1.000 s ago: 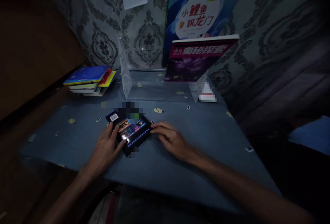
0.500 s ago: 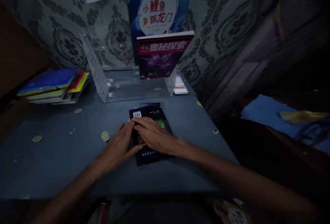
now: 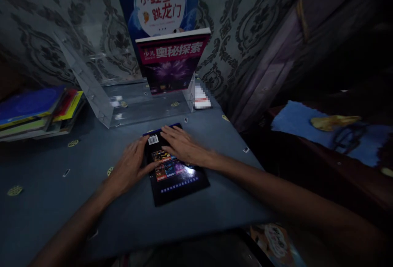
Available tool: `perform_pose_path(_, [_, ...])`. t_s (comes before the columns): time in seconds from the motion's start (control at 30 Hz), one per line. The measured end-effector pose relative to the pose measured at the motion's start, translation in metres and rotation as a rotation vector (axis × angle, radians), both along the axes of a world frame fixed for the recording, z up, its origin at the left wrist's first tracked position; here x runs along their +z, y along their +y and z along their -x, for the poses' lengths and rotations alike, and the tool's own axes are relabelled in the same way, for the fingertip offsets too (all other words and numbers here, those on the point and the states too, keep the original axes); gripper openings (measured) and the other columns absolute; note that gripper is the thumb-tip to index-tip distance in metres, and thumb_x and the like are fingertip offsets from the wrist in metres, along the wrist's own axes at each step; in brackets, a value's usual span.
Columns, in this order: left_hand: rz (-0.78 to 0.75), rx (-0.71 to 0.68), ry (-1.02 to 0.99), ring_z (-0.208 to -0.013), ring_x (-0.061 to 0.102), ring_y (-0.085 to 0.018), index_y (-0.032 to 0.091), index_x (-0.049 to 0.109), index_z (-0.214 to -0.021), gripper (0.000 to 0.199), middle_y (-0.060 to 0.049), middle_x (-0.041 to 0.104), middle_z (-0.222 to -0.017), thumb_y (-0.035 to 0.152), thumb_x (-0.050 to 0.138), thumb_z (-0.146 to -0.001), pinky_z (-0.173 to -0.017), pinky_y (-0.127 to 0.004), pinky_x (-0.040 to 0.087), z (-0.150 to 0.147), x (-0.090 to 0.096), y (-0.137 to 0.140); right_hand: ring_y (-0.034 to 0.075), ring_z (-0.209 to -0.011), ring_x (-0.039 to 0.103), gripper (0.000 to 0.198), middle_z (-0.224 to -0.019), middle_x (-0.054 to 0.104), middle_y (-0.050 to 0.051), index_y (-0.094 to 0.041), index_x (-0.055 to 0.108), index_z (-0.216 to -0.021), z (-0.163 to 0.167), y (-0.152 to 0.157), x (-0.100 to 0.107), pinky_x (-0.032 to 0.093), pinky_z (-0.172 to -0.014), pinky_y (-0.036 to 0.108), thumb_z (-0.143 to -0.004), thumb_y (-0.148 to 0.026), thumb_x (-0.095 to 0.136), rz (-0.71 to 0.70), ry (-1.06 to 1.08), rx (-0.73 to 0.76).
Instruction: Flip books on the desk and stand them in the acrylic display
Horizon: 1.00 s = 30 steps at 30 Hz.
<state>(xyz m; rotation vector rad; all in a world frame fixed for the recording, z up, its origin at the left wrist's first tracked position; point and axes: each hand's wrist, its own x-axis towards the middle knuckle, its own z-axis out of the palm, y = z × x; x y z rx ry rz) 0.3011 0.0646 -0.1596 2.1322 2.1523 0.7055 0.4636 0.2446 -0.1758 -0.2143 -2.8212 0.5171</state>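
A black book (image 3: 181,181) lies flat on the table, a barcode and small colour pictures on its upper face. My left hand (image 3: 131,164) rests along its left edge, the thumb lying over the cover and the fingers stretched toward the barcode. Flat on the upper right part of the cover is my right hand (image 3: 181,145), fingers extended. Neither hand grips the book. Behind it stands a clear acrylic book rack (image 3: 102,109), holding a purple and red book (image 3: 172,62) upright, with a taller blue book (image 3: 127,5) behind that one.
Stacked books (image 3: 27,107) sit on the left of the grey-blue tablecloth (image 3: 123,222). A small white item (image 3: 202,98), blurred out, lies beside the rack. Patterned wallpaper (image 3: 245,21) backs the table. At right, a blue cloth (image 3: 288,119) lies on a dark surface past the table edge.
My right hand has slid up and right across the book, apart from my left hand, uncovering more of the cover pictures. The camera view has shifted right.
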Motion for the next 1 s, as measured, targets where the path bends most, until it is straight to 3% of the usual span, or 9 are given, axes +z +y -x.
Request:
perform_pose_path(0.13, [0.025, 0.005, 0.003, -0.134, 0.056, -0.034, 0.024, 0.028, -0.155, 0.072, -0.018, 0.054, -0.147, 0.064, 0.05, -0.099, -0.109, -0.055, 0.048, 0.0, 0.0, -0.001, 0.03, -0.151, 0.038, 0.051, -0.157, 0.048, 0.019, -0.011, 0.053, -0.148, -0.021, 0.024, -0.003, 0.032, -0.125, 0.058, -0.105, -0.037, 0.045, 0.045, 0.003, -0.091])
perform_pose_path(0.27, [0.066, 0.028, 0.024, -0.138, 0.051, -0.036, 0.022, 0.037, -0.151, 0.071, -0.018, 0.053, -0.146, 0.066, 0.051, -0.097, -0.111, -0.057, 0.046, 0.004, -0.002, 0.0, 0.029, -0.152, 0.038, 0.052, -0.157, 0.047, 0.02, -0.008, 0.053, -0.147, -0.028, 0.028, -0.006, 0.032, -0.125, 0.057, -0.104, -0.035, 0.044, 0.084, 0.028, -0.104])
perform_pose_path(0.47, [0.086, -0.017, 0.117, -0.142, 0.047, -0.037, 0.019, 0.047, -0.146, 0.07, -0.019, 0.051, -0.151, 0.069, 0.044, -0.098, -0.114, -0.061, 0.042, 0.013, -0.001, 0.01, 0.026, -0.144, 0.05, 0.046, -0.151, 0.058, 0.012, -0.02, 0.055, -0.147, -0.028, 0.033, -0.007, 0.037, -0.122, 0.056, -0.106, -0.037, 0.04, 0.201, 0.137, -0.093])
perform_pose_path(0.6, [0.112, -0.106, 0.156, -0.144, 0.046, -0.034, 0.017, 0.047, -0.148, 0.062, -0.018, 0.051, -0.153, 0.06, 0.041, -0.103, -0.119, -0.06, 0.035, 0.009, 0.003, 0.033, 0.024, -0.138, 0.055, 0.049, -0.149, 0.059, 0.012, -0.02, 0.049, -0.15, -0.029, 0.042, -0.006, 0.042, -0.118, 0.053, -0.108, -0.041, 0.034, 0.368, 0.192, -0.089])
perform_pose_path(0.73, [0.109, -0.235, 0.151, -0.142, 0.048, -0.032, 0.011, 0.049, -0.147, 0.056, -0.019, 0.052, -0.152, 0.049, 0.042, -0.105, -0.119, -0.054, 0.038, -0.003, 0.003, 0.069, 0.023, -0.137, 0.056, 0.049, -0.149, 0.059, 0.01, -0.023, 0.048, -0.15, -0.028, 0.044, -0.004, 0.041, -0.119, 0.052, -0.108, -0.045, 0.033, 0.485, 0.236, -0.094])
perform_pose_path(0.87, [0.063, -0.299, 0.155, -0.135, 0.054, -0.032, 0.007, 0.051, -0.145, 0.052, -0.02, 0.055, -0.148, 0.041, 0.042, -0.105, -0.115, -0.054, 0.042, -0.014, -0.001, 0.094, 0.024, -0.138, 0.056, 0.051, -0.15, 0.058, 0.012, -0.019, 0.05, -0.148, -0.027, 0.042, -0.003, 0.041, -0.119, 0.051, -0.108, -0.047, 0.033, 0.512, 0.266, -0.123])
perform_pose_path(1.0, [0.044, -0.304, 0.171, -0.132, 0.055, -0.033, 0.005, 0.052, -0.144, 0.051, -0.021, 0.057, -0.145, 0.036, 0.042, -0.106, -0.115, -0.054, 0.041, -0.018, -0.002, 0.097, 0.023, -0.135, 0.058, 0.05, -0.147, 0.061, 0.011, -0.019, 0.053, -0.145, -0.026, 0.043, -0.004, 0.044, -0.117, 0.049, -0.108, -0.047, 0.033, 0.505, 0.278, -0.113])
